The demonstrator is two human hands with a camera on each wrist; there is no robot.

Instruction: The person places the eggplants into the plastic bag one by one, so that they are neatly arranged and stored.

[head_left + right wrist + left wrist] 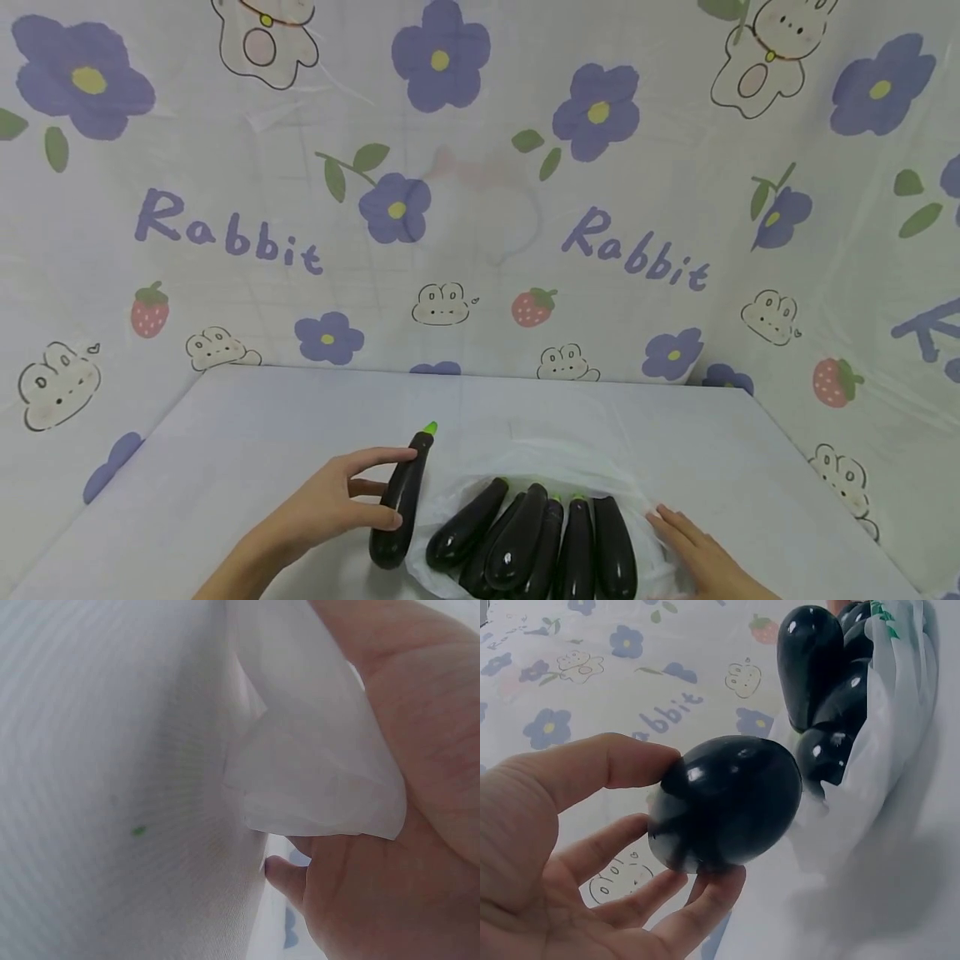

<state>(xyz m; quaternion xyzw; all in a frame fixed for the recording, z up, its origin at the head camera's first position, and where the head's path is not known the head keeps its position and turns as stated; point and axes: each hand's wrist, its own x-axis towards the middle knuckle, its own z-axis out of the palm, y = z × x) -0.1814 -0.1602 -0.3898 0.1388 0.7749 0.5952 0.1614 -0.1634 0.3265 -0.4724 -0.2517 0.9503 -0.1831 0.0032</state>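
A long, dark eggplant [409,492] with a green stem is in my left hand [318,504], left of the bag. Thumb and fingers pinch it from both sides, its stem pointing away; the left wrist view shows its rounded end [731,802] close up. Several more eggplants [517,542] lie side by side in a thin white plastic bag [555,461], opened toward me. At the bag's right side rests my right hand [708,558], its visible fingers fairly straight. In the right wrist view, the bag's film [322,765] lies against that palm and hides part of the fingers.
The bag stands on a white tabletop [285,425] near its front edge. Behind and to both sides hangs a pale cloth [480,275] printed with purple flowers, rabbits and strawberries. Green print [885,619] shows on the bag in the left wrist view.
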